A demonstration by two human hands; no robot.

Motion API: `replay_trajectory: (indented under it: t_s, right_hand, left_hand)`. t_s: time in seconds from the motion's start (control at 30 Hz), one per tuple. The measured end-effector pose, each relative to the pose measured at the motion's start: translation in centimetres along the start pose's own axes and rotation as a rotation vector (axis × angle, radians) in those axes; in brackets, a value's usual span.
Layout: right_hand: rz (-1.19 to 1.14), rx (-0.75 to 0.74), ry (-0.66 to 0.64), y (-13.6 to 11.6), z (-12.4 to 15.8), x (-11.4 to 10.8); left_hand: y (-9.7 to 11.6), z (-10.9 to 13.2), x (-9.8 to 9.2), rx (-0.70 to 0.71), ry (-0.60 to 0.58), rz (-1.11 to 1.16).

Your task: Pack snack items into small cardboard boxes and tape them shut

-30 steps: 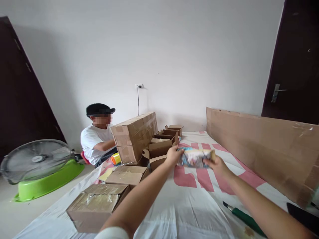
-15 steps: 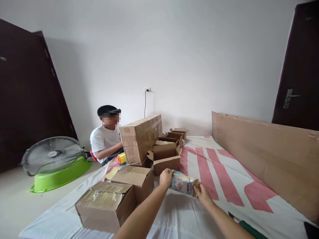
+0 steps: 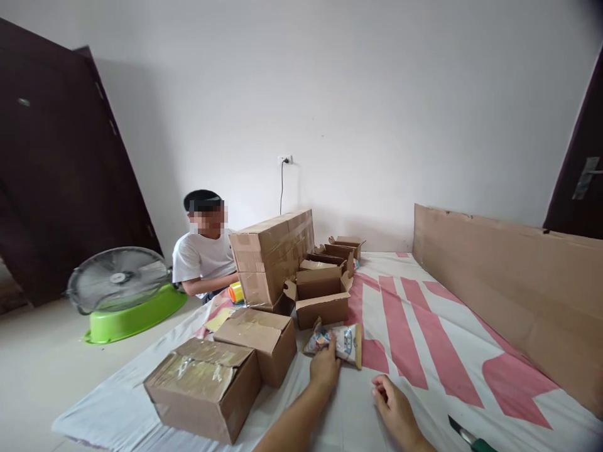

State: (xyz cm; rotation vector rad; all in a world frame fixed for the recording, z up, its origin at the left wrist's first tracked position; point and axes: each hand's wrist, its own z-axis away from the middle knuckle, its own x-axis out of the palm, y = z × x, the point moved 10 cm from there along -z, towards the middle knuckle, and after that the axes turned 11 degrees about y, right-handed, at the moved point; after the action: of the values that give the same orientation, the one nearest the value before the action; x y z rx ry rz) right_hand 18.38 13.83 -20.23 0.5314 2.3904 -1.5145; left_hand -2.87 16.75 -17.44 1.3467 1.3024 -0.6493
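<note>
A plastic snack packet with blue print and a gold edge lies on the cloth, just in front of an open cardboard box. My left hand rests on the packet with its index finger stretched over it. To the right, apart from the packet, is my right hand, empty and loosely curled above the cloth, thumb and fingers apart. Two taped cartons, a nearer carton and a farther carton, stand left of my left arm.
A green-handled cutter lies at lower right. Stacked cartons rise behind, beside a seated person. More open boxes line the back. A cardboard panel stands along the right. A fan sits on the floor.
Both hands held the packet up half a second ago; now it lies on the cloth, turned around. My right hand has let go and drawn back toward me. The view has shifted slightly.
</note>
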Motion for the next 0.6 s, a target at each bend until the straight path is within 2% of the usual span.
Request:
replay_trajectory:
  t_s: [0.13, 0.23, 0.43, 0.6]
  right_hand:
    - [0.031, 0.0, -0.03, -0.1, 0.1, 0.1]
    - [0.045, 0.0, -0.052, -0.2, 0.1, 0.3]
    - [0.032, -0.008, -0.065, 0.0, 0.0, 0.8]
    - [0.041, -0.004, -0.089, -0.1, 0.0, 1.0]
  left_hand:
    - [-2.5, -4.4, -0.8, -0.12, 0.064, -0.069]
    - [-3.3, -6.5, -0.9, -0.16, 0.108, -0.09]
    - [-4.1, -8.7, -0.4, -0.153, 0.165, -0.086]
    - [-5.3, -9.2, 0.2, -0.171, 0.135, -0.046]
